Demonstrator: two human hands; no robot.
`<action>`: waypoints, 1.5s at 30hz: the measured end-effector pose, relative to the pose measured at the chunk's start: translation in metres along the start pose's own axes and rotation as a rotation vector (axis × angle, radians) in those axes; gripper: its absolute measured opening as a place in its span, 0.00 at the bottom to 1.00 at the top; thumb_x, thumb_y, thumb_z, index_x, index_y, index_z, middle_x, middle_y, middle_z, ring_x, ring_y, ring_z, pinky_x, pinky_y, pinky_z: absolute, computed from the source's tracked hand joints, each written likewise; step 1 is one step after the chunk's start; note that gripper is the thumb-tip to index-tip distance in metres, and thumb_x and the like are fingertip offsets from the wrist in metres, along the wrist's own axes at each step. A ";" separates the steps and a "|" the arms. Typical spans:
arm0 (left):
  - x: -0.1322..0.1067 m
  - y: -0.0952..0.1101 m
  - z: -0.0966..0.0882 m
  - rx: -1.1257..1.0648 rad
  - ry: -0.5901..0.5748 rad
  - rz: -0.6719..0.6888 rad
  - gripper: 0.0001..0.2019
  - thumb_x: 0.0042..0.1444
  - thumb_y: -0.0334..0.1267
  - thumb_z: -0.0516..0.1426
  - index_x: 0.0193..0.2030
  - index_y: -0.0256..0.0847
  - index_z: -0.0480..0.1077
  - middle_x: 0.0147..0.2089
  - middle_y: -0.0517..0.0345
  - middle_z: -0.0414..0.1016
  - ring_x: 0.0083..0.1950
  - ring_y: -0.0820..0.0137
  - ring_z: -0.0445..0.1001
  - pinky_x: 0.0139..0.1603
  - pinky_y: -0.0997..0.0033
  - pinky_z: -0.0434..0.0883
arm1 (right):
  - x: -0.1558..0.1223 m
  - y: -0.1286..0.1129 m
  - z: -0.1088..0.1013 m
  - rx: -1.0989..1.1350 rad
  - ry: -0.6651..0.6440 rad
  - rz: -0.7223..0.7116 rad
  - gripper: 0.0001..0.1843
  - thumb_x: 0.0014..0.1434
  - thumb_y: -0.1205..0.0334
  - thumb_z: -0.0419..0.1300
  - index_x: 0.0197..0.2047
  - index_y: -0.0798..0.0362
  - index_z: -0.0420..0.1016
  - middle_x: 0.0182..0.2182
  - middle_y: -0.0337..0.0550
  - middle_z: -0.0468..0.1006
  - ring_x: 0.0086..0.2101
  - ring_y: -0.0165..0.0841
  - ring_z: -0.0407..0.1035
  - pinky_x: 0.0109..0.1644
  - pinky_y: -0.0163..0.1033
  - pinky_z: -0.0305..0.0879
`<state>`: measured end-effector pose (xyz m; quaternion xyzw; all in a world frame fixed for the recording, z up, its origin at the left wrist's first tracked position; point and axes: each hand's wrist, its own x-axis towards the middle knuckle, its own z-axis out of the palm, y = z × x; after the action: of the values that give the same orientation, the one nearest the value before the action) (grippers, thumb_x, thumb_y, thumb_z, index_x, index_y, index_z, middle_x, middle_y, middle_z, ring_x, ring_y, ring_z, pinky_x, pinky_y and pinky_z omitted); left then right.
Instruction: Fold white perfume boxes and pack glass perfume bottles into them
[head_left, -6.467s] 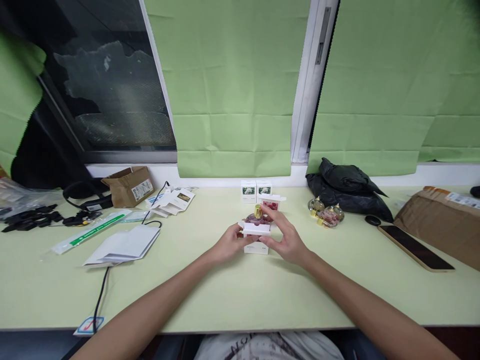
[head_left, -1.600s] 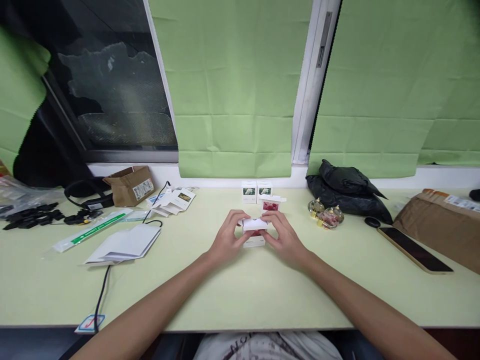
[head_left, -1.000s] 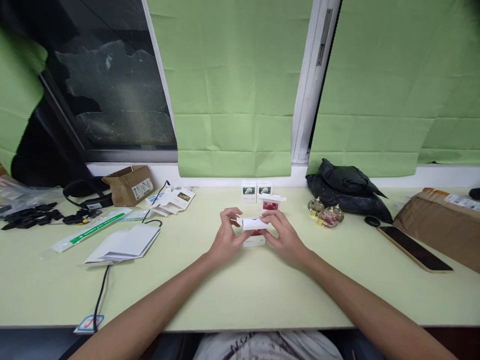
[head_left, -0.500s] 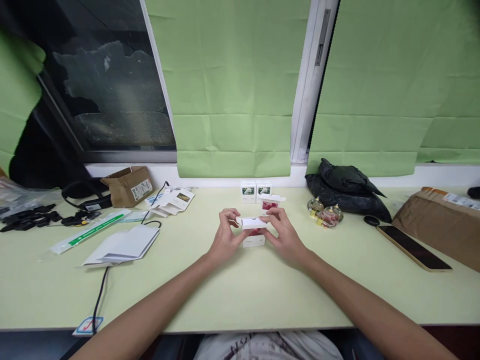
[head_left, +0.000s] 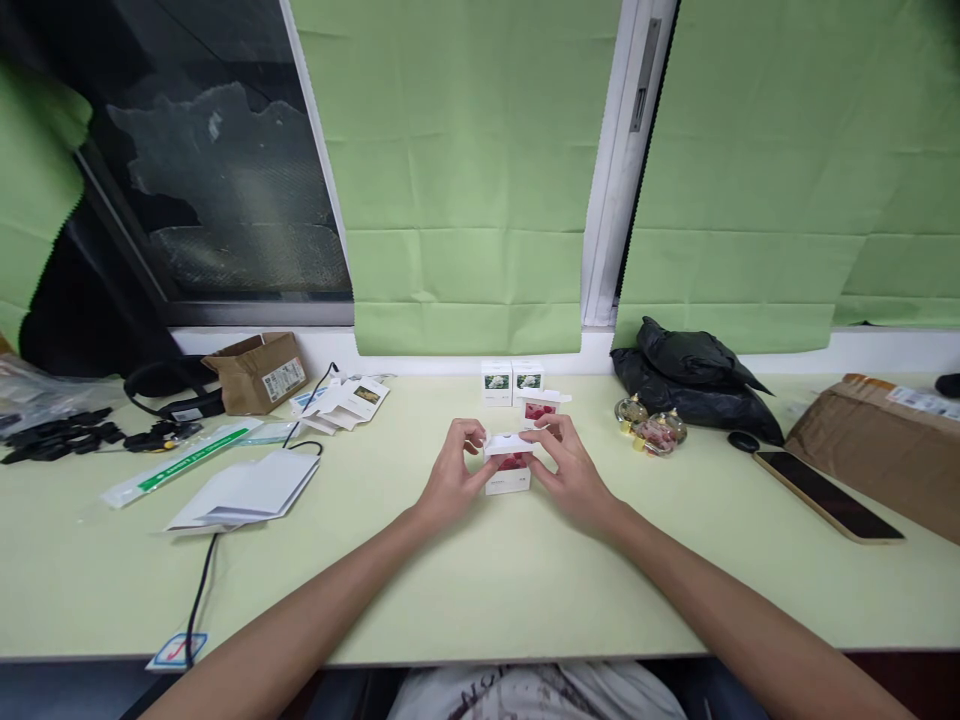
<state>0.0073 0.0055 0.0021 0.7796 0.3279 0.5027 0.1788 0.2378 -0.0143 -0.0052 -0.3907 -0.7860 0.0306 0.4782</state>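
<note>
Between my hands a small white carton [head_left: 508, 481] with a red picture on its front stands upright on the table, its top flap raised and tilted. My left hand [head_left: 453, 472] grips the left side, thumb at the front edge and fingers curled beside the flap. At the right side, my right hand [head_left: 571, 474] has its thumb low on the carton and its fingertips on the flap. Just behind is a similar carton [head_left: 540, 411] with a red picture and its lid open. Two white cartons [head_left: 496, 385] with green pictures stand farther back.
To the right lie several small glass bottles [head_left: 658, 433], a black plastic bag [head_left: 697, 390], a phone [head_left: 823, 496] and a large brown box [head_left: 885, 450]. On the left are flattened white cartons [head_left: 247, 487], a small cardboard box [head_left: 256, 376] and a black cable [head_left: 201, 590].
The carton's top flap has tipped a little, showing more of the red picture below it. My left fingers have shifted slightly; the rest looks the same.
</note>
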 end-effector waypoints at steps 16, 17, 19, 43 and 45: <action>0.002 0.004 -0.002 0.055 -0.032 0.035 0.07 0.67 0.38 0.59 0.48 0.46 0.65 0.51 0.53 0.68 0.51 0.64 0.70 0.49 0.62 0.70 | 0.004 0.000 -0.004 0.053 0.059 0.070 0.24 0.67 0.59 0.63 0.65 0.41 0.67 0.56 0.50 0.66 0.57 0.45 0.67 0.60 0.54 0.71; 0.002 0.004 -0.002 0.056 -0.032 0.036 0.07 0.67 0.38 0.59 0.48 0.46 0.65 0.51 0.53 0.68 0.52 0.63 0.70 0.49 0.62 0.70 | 0.004 0.001 -0.005 0.052 0.078 0.094 0.26 0.66 0.58 0.65 0.65 0.42 0.66 0.55 0.50 0.68 0.54 0.45 0.68 0.58 0.55 0.72; 0.002 0.004 -0.003 0.056 -0.033 0.035 0.07 0.68 0.39 0.59 0.48 0.46 0.65 0.51 0.53 0.68 0.52 0.63 0.70 0.49 0.62 0.70 | 0.005 0.004 -0.005 0.045 0.119 0.144 0.28 0.63 0.56 0.67 0.64 0.44 0.66 0.50 0.48 0.72 0.49 0.45 0.69 0.54 0.55 0.73; 0.002 0.003 -0.004 0.031 -0.056 0.036 0.07 0.69 0.41 0.58 0.50 0.45 0.66 0.51 0.54 0.71 0.51 0.64 0.70 0.50 0.63 0.70 | -0.001 -0.005 -0.003 0.104 0.042 0.008 0.15 0.73 0.57 0.56 0.61 0.45 0.69 0.53 0.47 0.78 0.55 0.43 0.72 0.59 0.51 0.72; 0.002 0.003 -0.004 0.014 -0.053 0.039 0.06 0.71 0.42 0.55 0.50 0.45 0.67 0.50 0.53 0.71 0.51 0.64 0.71 0.51 0.63 0.70 | -0.001 -0.004 -0.002 0.111 0.050 0.020 0.14 0.75 0.57 0.53 0.60 0.46 0.70 0.54 0.48 0.79 0.54 0.41 0.74 0.58 0.49 0.72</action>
<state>0.0048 0.0044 0.0070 0.8002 0.3112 0.4828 0.1722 0.2375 -0.0190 -0.0030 -0.3722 -0.7668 0.0692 0.5183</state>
